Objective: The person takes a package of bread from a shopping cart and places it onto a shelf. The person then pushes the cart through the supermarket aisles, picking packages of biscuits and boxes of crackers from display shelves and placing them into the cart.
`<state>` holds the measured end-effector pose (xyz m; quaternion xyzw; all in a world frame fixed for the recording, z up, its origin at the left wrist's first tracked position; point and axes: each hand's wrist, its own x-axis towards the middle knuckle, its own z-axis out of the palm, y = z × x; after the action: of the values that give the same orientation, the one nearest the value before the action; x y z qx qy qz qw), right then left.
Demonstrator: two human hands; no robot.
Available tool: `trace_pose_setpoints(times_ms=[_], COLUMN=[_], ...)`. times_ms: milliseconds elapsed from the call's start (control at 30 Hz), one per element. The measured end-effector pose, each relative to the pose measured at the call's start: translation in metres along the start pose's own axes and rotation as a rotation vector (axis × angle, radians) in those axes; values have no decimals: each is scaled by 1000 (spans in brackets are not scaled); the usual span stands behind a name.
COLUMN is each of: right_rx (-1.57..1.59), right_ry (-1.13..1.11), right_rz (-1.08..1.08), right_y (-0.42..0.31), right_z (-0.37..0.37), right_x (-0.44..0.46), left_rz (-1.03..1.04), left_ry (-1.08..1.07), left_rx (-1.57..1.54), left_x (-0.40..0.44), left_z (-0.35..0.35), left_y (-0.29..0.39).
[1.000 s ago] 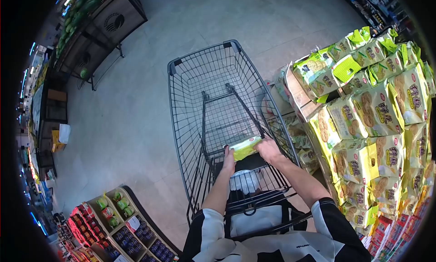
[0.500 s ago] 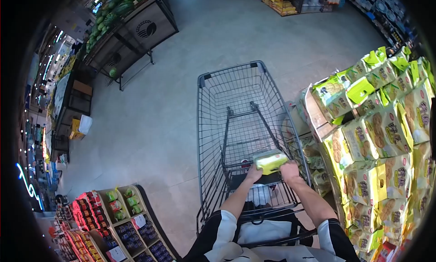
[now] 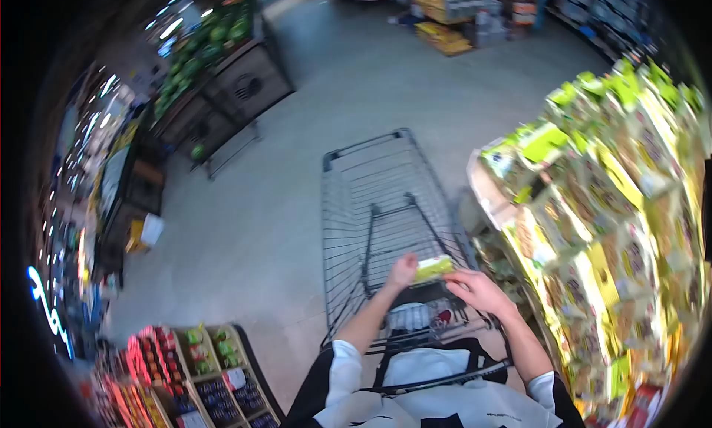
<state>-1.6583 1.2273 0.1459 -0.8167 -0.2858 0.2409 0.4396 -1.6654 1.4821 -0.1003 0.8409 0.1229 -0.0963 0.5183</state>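
Note:
A small yellow-green and white food package [image 3: 433,268] is held above the child-seat end of a wire shopping cart [image 3: 331,242]. My left hand [image 3: 403,271] is closed around the package's left end. At its lower right corner, my right hand [image 3: 478,289] grips with the fingertips, thumb and forefinger near the edge. Motion blur hides the lettering on the package. Below my hands, a whitish item and something red [image 3: 443,319] lie at the near end of the cart, their kind unclear. The cart's handle bar [image 3: 445,380] runs in front of my body.
To the right rises a tall display of yellow-green bagged snacks [image 3: 571,228], close beside the cart. A low shelf of small packaged goods [image 3: 211,376] stands at the lower left. A watermelon stand [image 3: 222,79] is at the far left, with grey floor [image 3: 245,242] between.
My view has tilted and shifted, so the cart and displays sit differently. The package has turned to show a narrower side, and my right hand's grip has loosened toward its fingertips.

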Motion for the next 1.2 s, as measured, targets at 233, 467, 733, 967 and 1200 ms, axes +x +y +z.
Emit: trace_pose_setpoints(times_ms=[233, 467, 733, 967, 1200], right_rx=[-298, -838, -755, -688, -535], right_ry=[828, 1278, 1236, 1261, 1224], right_rz=[-60, 315, 631, 661, 692], right_y=[-41, -38, 9, 12, 0], right_z=[-75, -115, -95, -108, -111], right_x=[-115, -201, -226, -228, -234], left_rz=[440, 808, 940, 732, 733], left_ry=[62, -257, -601, -571, -522], left_rx=[-127, -147, -81, -214, -133], left_x=[6, -32, -75, -59, -61], left_z=[-14, 67, 139, 190, 179], left_y=[225, 332, 375, 376, 370])
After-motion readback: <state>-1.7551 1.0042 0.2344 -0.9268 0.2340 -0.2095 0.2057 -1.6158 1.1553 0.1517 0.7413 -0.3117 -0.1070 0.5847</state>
